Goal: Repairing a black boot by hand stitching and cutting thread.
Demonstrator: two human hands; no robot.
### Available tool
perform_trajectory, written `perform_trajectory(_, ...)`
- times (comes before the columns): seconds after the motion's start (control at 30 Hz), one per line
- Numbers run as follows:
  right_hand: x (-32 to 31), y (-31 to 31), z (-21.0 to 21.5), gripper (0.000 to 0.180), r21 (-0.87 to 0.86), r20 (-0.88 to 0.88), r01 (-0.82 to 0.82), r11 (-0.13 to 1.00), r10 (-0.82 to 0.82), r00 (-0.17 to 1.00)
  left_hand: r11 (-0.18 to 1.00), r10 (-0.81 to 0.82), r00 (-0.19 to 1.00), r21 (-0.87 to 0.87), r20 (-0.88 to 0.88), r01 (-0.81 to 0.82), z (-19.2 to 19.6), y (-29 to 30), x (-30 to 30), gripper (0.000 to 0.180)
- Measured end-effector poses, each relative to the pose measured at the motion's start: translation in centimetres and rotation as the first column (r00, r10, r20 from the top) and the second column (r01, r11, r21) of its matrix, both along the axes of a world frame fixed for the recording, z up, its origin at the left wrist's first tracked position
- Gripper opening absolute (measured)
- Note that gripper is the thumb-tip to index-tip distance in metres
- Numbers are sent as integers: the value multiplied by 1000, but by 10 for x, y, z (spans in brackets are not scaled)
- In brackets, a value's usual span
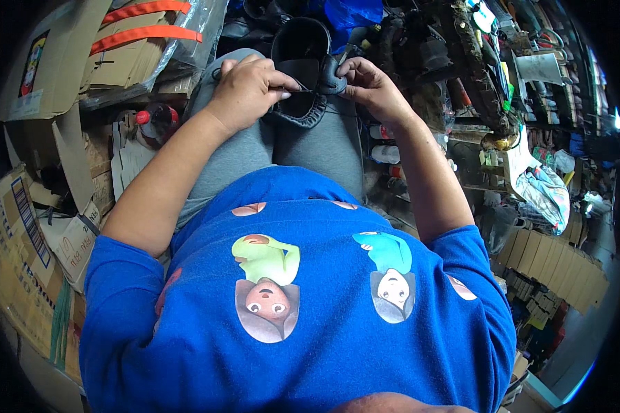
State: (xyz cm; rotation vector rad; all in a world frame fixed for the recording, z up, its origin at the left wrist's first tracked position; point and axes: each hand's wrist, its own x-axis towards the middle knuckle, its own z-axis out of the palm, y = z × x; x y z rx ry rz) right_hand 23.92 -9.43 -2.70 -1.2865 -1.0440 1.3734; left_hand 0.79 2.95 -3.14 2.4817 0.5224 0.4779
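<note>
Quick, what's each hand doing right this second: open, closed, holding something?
Left hand: closed, pinching a thin item too small to identify.
Right hand: closed, thumb and fingers gripping the black piece.

Lots of dark printing and a blue-lined label point(34, 221) on the tan cardboard box point(1, 237), plus black handwritten marks on the whitish box point(67, 265) beside it.

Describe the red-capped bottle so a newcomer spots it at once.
Start at the grey trousers near the top, then go left past the left forearm. The bottle is just beyond it; its bright red cap sets it apart from the tan cardboard nearby.
</note>
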Motion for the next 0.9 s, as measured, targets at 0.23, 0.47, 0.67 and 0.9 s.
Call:
perform_trajectory(0.23,-9,-12,1,17,-39,246,121,992,-108,963,999,-35,999,0,-1,35,-1,-1,-1,21)
perform_trajectory(0.47,-7,-11,1,18,-80,452,91,993,-45,891,1000,-13,996,-20,-85,11,1,1,3,20)
perform_trajectory(0.67,-7,-2,7,19,-107,384,45,993,-1,923,997,-66,994,-44,-83,63,-2,14,18,16)
perform_trajectory(0.9,-13,-6,12,21,-168,354,56,984,7,935,964,-195,980,190,29,186,9,19,21,19)
